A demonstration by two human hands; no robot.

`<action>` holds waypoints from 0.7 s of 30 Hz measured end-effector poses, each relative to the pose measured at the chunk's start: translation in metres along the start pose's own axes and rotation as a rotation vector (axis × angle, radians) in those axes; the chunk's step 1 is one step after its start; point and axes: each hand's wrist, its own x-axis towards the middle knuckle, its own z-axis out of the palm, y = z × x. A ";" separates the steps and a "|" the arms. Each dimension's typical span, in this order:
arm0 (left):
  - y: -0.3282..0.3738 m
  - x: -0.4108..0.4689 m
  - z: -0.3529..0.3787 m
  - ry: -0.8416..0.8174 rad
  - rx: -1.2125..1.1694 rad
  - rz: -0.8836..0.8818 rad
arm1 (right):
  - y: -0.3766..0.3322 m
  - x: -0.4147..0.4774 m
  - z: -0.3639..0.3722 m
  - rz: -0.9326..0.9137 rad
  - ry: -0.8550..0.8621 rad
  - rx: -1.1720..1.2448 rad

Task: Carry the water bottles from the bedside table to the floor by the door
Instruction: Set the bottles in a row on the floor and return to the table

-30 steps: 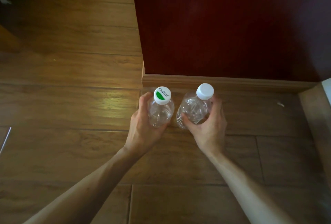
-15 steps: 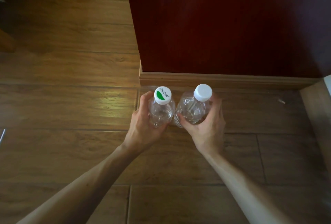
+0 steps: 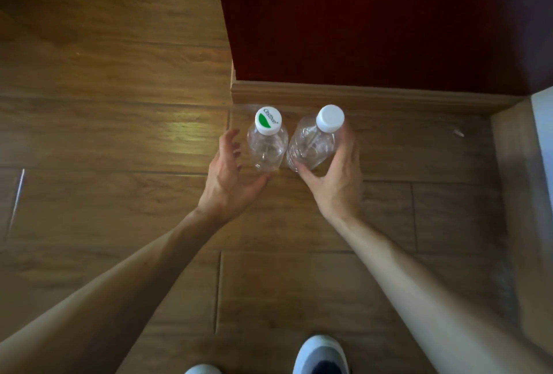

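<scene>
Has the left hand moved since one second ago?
Yes. Against the baseboard, the left hand has opened and drawn back to the left, off the green-capped bottle, which stays put near its corner. The right hand grips the other bottle.

The only view is a wide-angle camera on the person's head, high above the wooden floor (image 3: pixel 119 134) and looking steeply down and forward, so the shoes (image 3: pixel 321 355) sit at the near edge and the dark red panel (image 3: pixel 374 14) fills the far right, close enough that floorboard grain shows
</scene>
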 end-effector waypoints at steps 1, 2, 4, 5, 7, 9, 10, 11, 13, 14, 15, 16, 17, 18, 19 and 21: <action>0.003 -0.009 -0.005 -0.012 0.040 -0.056 | -0.001 -0.003 -0.006 0.032 -0.048 -0.046; 0.006 -0.020 -0.011 -0.029 0.082 -0.105 | -0.002 -0.007 -0.013 0.087 -0.111 -0.090; 0.016 -0.043 -0.023 -0.094 0.169 -0.177 | -0.005 -0.019 -0.028 0.208 -0.286 -0.184; 0.024 -0.055 -0.031 -0.150 0.211 -0.199 | -0.008 -0.025 -0.038 0.242 -0.382 -0.225; 0.041 -0.078 -0.050 -0.277 0.292 -0.233 | -0.022 -0.037 -0.062 0.291 -0.545 -0.291; 0.059 -0.097 -0.069 -0.377 0.372 -0.277 | -0.041 -0.045 -0.088 0.326 -0.655 -0.373; 0.070 -0.106 -0.079 -0.416 0.411 -0.295 | -0.053 -0.049 -0.101 0.320 -0.708 -0.422; 0.081 -0.116 -0.090 -0.443 0.447 -0.304 | -0.066 -0.052 -0.114 0.304 -0.765 -0.466; 0.104 -0.135 -0.108 -0.478 0.505 -0.308 | -0.092 -0.057 -0.139 0.282 -0.870 -0.516; 0.118 -0.144 -0.119 -0.487 0.525 -0.313 | -0.106 -0.059 -0.153 0.273 -0.916 -0.531; 0.132 -0.152 -0.130 -0.496 0.541 -0.318 | -0.120 -0.061 -0.165 0.263 -0.961 -0.548; 0.145 -0.159 -0.140 -0.499 0.552 -0.314 | -0.133 -0.063 -0.177 0.252 -1.005 -0.567; 0.159 -0.165 -0.149 -0.495 0.559 -0.304 | -0.146 -0.064 -0.189 0.247 -1.049 -0.583; 0.169 -0.170 -0.155 -0.487 0.565 -0.279 | -0.157 -0.065 -0.197 0.254 -1.088 -0.585; 0.182 -0.174 -0.163 -0.470 0.569 -0.252 | -0.168 -0.064 -0.207 0.267 -1.123 -0.581; 0.206 -0.181 -0.175 -0.444 0.587 -0.219 | -0.189 -0.060 -0.223 0.265 -1.165 -0.591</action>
